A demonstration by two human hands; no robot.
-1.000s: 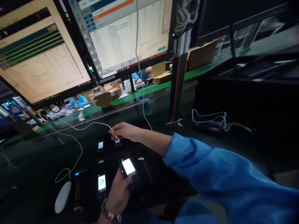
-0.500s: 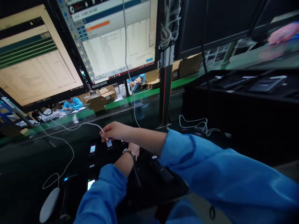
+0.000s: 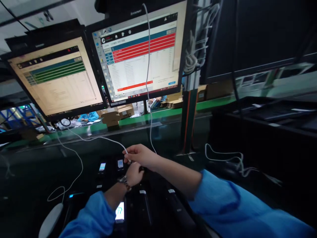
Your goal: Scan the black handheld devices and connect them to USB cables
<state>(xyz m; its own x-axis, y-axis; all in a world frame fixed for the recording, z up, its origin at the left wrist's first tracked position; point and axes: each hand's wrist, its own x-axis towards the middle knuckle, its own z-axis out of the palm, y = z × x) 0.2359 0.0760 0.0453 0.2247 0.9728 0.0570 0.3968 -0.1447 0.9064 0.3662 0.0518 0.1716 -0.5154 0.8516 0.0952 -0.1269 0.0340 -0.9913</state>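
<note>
Change since earlier: both monitors sit lower in view than half a second ago, their top edges now showing, and the right monitor shows red rows where an orange bar stood before; the left hand has pushed farther in, up under the right hand.
Right hand: right hand [image 3: 141, 155], in a blue sleeve, reaches in from the near right and pinches the plug end of the white cable [image 3: 104, 138] between thumb and fingers, closed on it.
White cable: it runs from the pinch leftward and away, rising toward the green-edged bench [image 3: 153, 114], then loops down on the dark surface at the near left.
Left hand: left hand [image 3: 133, 173], with a wristwatch [image 3: 123, 181], lies just below and touching the right hand; its fingers curl around something dark under the right hand, but what it grips, and how firmly, I cannot tell.
Small devices: two small lit devices [image 3: 120, 164] stand side by side just left of the hands; a third lit screen [image 3: 120, 211] shows nearer, beside the left forearm.
Dark tray: the devices sit in a dark tray [image 3: 153, 211] with long slots running toward the near right.
Mouse: a white mouse [image 3: 51, 219] lies at the near left.
Monitors: left monitor [image 3: 56, 76] shows green rows; right monitor [image 3: 143, 56] shows red rows, and a second white lead [image 3: 148, 66] hangs down across it.
Far side: other workers in blue sleeves [image 3: 89, 116] and cardboard boxes [image 3: 126, 110] show beyond the bench.
Right side: a loose pale cable [image 3: 230, 158] lies coiled on the dark surface, well apart from the hands.
</note>
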